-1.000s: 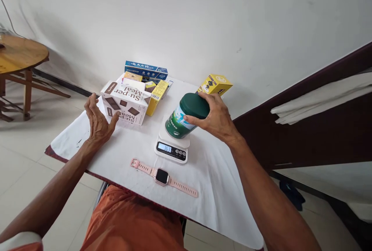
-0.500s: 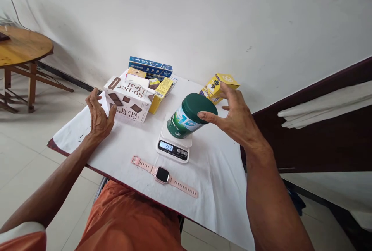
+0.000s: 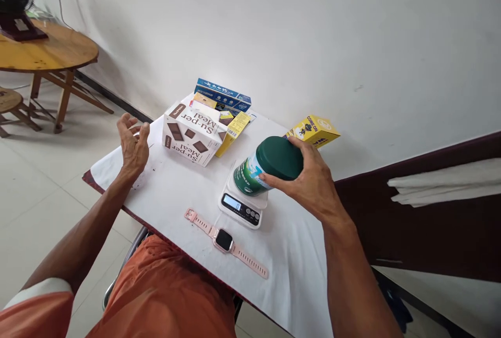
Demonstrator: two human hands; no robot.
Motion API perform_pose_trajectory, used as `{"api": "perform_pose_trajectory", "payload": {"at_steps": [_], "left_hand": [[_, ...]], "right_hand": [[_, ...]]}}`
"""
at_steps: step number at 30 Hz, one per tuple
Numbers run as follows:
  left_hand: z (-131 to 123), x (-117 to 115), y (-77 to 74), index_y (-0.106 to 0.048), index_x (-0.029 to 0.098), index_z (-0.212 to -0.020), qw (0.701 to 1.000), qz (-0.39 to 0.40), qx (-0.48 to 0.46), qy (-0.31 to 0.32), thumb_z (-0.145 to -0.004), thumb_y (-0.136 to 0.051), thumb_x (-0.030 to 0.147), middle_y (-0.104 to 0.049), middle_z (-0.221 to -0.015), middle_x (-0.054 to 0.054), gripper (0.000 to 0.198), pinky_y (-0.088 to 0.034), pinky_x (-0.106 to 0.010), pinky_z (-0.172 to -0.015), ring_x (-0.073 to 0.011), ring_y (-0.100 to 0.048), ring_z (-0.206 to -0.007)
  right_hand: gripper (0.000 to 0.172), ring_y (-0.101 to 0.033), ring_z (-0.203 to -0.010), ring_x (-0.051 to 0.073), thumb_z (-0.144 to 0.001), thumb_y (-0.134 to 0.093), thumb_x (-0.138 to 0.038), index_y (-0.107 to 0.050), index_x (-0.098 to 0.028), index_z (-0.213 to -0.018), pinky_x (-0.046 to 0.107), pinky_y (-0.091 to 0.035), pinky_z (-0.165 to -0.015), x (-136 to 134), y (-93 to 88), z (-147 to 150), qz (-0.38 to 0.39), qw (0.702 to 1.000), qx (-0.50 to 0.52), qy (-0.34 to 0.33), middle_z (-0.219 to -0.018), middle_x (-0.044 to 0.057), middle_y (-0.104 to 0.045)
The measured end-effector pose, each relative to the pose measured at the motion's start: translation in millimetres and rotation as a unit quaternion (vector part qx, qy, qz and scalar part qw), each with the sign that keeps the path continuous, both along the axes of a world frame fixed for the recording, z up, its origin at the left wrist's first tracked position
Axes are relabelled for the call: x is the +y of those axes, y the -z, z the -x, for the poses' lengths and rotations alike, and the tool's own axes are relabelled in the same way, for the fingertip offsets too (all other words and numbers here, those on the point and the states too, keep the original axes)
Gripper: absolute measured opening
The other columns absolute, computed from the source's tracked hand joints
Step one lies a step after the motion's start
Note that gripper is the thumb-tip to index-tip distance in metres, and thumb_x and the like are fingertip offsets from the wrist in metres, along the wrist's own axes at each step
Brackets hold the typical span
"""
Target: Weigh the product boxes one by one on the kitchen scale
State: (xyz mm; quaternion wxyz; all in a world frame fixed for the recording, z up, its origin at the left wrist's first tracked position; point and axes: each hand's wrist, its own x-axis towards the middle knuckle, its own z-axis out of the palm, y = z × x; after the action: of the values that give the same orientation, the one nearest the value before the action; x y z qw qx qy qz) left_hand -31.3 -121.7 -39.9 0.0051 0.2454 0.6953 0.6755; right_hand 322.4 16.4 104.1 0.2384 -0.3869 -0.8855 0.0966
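Observation:
My right hand (image 3: 309, 181) is wrapped round the dark green lid of a green-and-white canister (image 3: 266, 167), which tilts over the platform of a small white kitchen scale (image 3: 243, 202). The scale's display shows a near-blank reading. My left hand (image 3: 133, 142) hovers open, fingers loosely curled, above the left part of the white-covered table (image 3: 297, 244), left of a white "Su-per Meal" box (image 3: 193, 134). A pink smartwatch (image 3: 225, 240) lies flat near the table's front edge.
Behind the white box stand a blue carton (image 3: 223, 94) and small yellow boxes (image 3: 234, 125); a yellow "COME ON" box (image 3: 315, 130) sits behind the canister. A round wooden table (image 3: 47, 51) with a fan stands at far left. A dark wooden rail (image 3: 422, 207) runs along the right.
My right hand let go of the canister, opened, then closed on its lid again and tipped it off the scale; the reading dropped from 363. The view swung left.

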Motion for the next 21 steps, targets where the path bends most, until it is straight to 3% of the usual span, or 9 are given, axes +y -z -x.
{"api": "perform_pose_trajectory", "payload": {"at_steps": [6,11,16,18,21], "left_hand": [[0.2,-1.7,-1.4,-0.043,0.025,-0.142,1.000,-0.020,0.010,-0.002,-0.095,-0.063,0.057,-0.058,-0.137,-0.015,0.061,-0.056,-0.046,-0.097,-0.0256,-0.065,-0.112],[6.9,-4.7,-0.5,-0.045,0.022,-0.141,0.998,-0.057,0.001,-0.034,-0.098,-0.056,0.062,-0.059,-0.135,-0.016,0.060,-0.056,-0.043,-0.099,-0.0253,-0.066,-0.116],[15.2,-7.5,-3.7,-0.048,0.022,-0.135,0.992,-0.085,-0.035,-0.085,-0.103,-0.048,0.056,-0.061,-0.133,-0.013,0.047,-0.058,-0.034,-0.090,-0.0204,-0.068,-0.111],[14.0,-8.1,-6.6,-0.050,0.021,-0.131,0.991,-0.091,-0.053,-0.087,-0.103,-0.047,0.053,-0.062,-0.130,-0.012,0.042,-0.057,-0.032,-0.087,-0.0198,-0.069,-0.106],[8.3,-7.6,-10.7,-0.051,0.019,-0.126,0.993,-0.080,-0.072,-0.042,-0.103,-0.051,0.048,-0.065,-0.122,-0.011,0.037,-0.056,-0.031,-0.083,-0.0193,-0.070,-0.101]], "right_hand": [[0.095,-0.055,-0.135,0.039,-0.070,-0.087,-0.063,-0.048,-0.029,-0.150,0.061,-0.048,-0.112,-51.5,-19.7,41.4,0.015,0.990,0.028,-0.137,-0.144,0.012,-0.058],[0.102,-0.054,-0.135,0.037,-0.068,-0.090,-0.056,-0.042,-0.029,-0.153,0.062,-0.047,-0.114,-90.0,14.8,106.2,0.061,0.970,0.082,-0.218,-0.143,0.012,-0.056],[0.114,-0.048,-0.138,0.038,-0.068,-0.092,-0.051,-0.031,-0.019,-0.159,0.062,-0.045,-0.117,-101.1,49.8,162.7,0.048,0.974,0.112,-0.193,-0.144,0.019,-0.052],[0.116,-0.048,-0.139,0.039,-0.069,-0.091,-0.054,-0.029,-0.017,-0.160,0.062,-0.044,-0.117,-99.2,54.8,176.1,0.047,0.977,0.115,-0.172,-0.144,0.022,-0.050],[0.118,-0.048,-0.139,0.041,-0.070,-0.090,-0.061,-0.030,-0.015,-0.160,0.065,-0.044,-0.117,-96.3,55.8,185.7,0.056,0.982,0.104,-0.147,-0.144,0.023,-0.050]]}}
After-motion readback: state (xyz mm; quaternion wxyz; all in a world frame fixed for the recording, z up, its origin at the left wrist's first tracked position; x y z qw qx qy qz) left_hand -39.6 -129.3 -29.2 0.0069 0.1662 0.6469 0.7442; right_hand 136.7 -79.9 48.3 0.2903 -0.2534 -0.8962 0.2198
